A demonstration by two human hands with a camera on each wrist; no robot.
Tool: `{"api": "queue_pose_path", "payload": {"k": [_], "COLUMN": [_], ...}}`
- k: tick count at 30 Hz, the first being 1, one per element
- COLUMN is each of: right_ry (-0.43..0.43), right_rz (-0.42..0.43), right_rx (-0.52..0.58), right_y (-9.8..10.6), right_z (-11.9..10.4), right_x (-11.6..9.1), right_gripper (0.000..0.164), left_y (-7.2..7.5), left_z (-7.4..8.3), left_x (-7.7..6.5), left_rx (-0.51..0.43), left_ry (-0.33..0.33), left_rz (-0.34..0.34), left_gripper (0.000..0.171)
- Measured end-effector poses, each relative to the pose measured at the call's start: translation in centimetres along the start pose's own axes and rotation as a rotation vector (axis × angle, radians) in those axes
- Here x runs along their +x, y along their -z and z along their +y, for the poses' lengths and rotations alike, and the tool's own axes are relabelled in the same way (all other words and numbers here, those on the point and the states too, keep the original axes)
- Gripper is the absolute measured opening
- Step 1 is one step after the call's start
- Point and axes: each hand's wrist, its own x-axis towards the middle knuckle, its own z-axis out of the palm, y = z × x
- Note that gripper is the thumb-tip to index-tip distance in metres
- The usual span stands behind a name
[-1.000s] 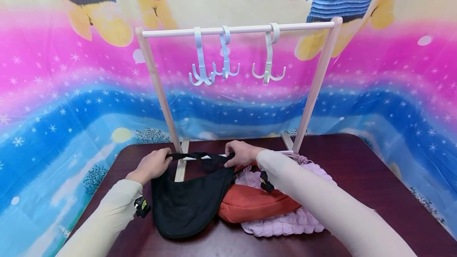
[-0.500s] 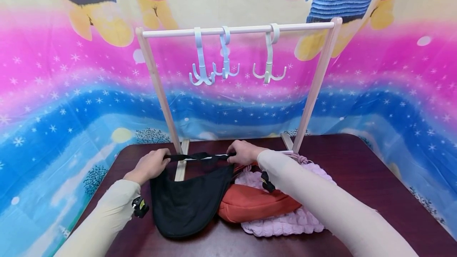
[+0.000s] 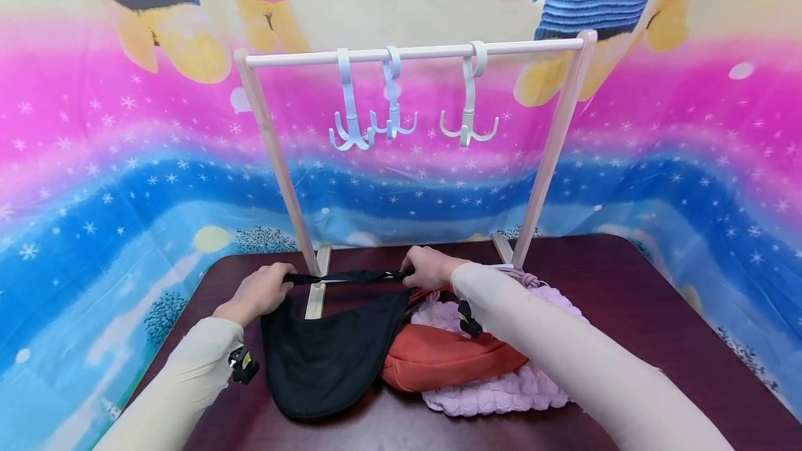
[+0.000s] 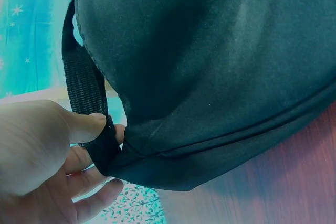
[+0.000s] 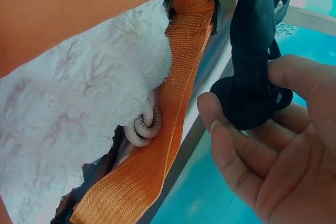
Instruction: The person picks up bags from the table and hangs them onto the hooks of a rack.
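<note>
A soft black shoulder bag hangs with its rounded body low over the table's left half. Its strap runs nearly straight between my two hands. At the bag's left end my left hand pinches the strap's base between thumb and fingers, the webbing showing clearly in the left wrist view. My right hand grips the other end, where the black fabric is bunched between thumb and fingertips. Right of it lies an orange-red bag, on top of a pink puffy bag with a knotted handle.
Behind stands a wooden rack on the dark red table. From its bar hang a blue hook hanger, a second blue one and a pale green one, each with upturned prongs. A printed cloth covers the walls.
My left hand has shifted slightly left, and the black strap has gone from twisted and loose to straighter and tauter. The right hand moved slightly right; the other bags stayed put.
</note>
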Motion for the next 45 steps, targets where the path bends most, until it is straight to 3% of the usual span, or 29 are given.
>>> {"api": "queue_pose_path", "payload": {"k": [7,20,45], "right_ry": [-0.016,-0.012,0.063], "right_rz": [-0.005,0.012,0.072], "right_rx": [0.026,0.035,0.035], "right_y": [-0.1,-0.1,0.3], "right_z": [0.1,0.2,0.9], "right_x": [-0.2,-0.4,-0.8], "right_gripper": [0.022,0.009,0.014], "left_y": [0.1,0.7,1.0], "left_z": [-0.3,-0.4,-0.6], "left_x": [-0.2,-0.4,-0.7], "left_rx": [0.0,-0.023,-0.013], "left_ry": [0.001,0.019,0.003], "left_rz": [0.031,0.023,0.063], "left_gripper": [0.021,0.02,0.019]}}
